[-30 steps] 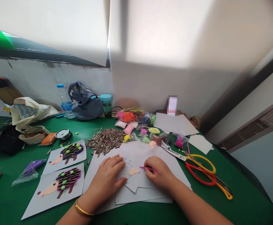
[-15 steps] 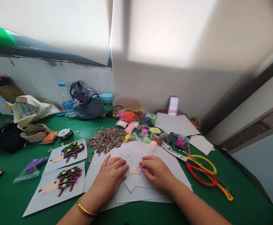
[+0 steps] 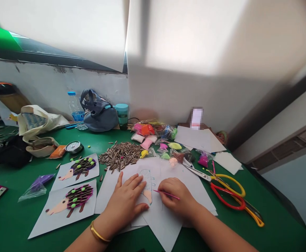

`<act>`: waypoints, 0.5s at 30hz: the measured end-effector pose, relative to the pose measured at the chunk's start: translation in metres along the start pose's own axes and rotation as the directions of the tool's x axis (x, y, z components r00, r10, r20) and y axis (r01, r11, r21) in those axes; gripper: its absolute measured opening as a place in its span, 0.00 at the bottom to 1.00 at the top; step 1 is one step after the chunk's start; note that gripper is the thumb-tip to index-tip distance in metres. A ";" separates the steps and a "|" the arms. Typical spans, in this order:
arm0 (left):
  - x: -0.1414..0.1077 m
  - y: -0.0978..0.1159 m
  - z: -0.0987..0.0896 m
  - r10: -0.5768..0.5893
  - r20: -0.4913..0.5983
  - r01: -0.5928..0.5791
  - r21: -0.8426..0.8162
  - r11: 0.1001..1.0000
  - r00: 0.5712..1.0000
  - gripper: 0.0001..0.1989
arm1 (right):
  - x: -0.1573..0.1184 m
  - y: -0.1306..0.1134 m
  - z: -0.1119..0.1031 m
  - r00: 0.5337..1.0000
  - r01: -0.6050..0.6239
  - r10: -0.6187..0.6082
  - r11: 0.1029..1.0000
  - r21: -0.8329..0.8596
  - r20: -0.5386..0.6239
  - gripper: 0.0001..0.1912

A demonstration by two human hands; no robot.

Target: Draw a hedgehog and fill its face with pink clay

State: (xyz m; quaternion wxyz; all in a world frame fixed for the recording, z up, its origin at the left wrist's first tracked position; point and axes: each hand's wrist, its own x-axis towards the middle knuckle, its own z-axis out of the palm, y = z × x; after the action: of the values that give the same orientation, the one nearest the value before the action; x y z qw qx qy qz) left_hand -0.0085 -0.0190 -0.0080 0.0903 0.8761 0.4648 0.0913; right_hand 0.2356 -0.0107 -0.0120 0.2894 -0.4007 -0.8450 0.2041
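Note:
My left hand (image 3: 126, 197) lies spread on a white sheet with a drawn outline (image 3: 145, 174), its thumb beside a peach clay shape (image 3: 148, 196) on the drawing. A thin pink stick (image 3: 171, 195) is pinched in my right hand (image 3: 174, 196), its tip pointing left toward the peach clay. Further white sheets (image 3: 111, 180) lie underneath. On the left are two finished-looking hedgehog pictures (image 3: 61, 219) with peach faces, dark spiky bodies and green dots. Just beyond the sheets sits a lump of peach clay (image 3: 173, 161).
Striped seeds (image 3: 120, 155) are heaped behind the sheets, with bagged coloured clay (image 3: 146, 133) behind. Scissors with red and yellow handles (image 3: 228, 196) lie right. A blue bag (image 3: 100, 117), a lidded cup (image 3: 122, 115) and a bottle (image 3: 76, 110) stand by the wall.
The drawing sheet has turned, so the peach shape now points toward me and a corner reaches the table's near side. My left hand has spread wider, and my right hand still holds the stick.

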 end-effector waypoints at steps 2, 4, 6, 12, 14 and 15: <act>0.002 -0.002 0.002 0.041 0.044 -0.040 -0.036 0.999 0.998 0.33 | 0.002 0.002 0.003 1.000 -0.008 0.007 1.000 -0.009 -0.026 0.07; 0.005 -0.003 0.003 0.073 0.062 -0.069 -0.060 0.996 0.995 0.34 | 0.003 0.004 0.006 0.999 -0.016 0.016 1.000 -0.021 -0.040 0.07; 0.007 -0.004 0.003 0.088 0.056 -0.084 -0.069 0.994 0.995 0.34 | 0.004 0.005 0.007 0.999 -0.020 0.019 0.999 -0.035 -0.033 0.06; 0.007 -0.005 0.002 -0.036 -0.046 0.034 -0.044 0.998 0.998 0.25 | 0.003 0.003 0.007 0.999 -0.020 0.023 0.995 -0.094 0.033 0.06; 0.007 -0.005 0.003 -0.039 -0.061 0.036 -0.047 0.998 0.997 0.24 | 0.002 0.002 0.006 0.998 -0.009 0.016 0.992 -0.128 0.055 0.06; 0.006 -0.006 0.003 -0.032 -0.060 0.030 -0.050 0.998 0.998 0.23 | 0.002 0.001 0.006 0.998 -0.004 0.014 0.990 -0.144 0.064 0.06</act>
State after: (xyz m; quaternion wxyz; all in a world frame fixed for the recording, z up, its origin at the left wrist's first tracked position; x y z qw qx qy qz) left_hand -0.0084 -0.0108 -0.0122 0.0989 0.8631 0.4785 0.1278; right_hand 0.2315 -0.0093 -0.0164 0.2315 -0.4176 -0.8645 0.1568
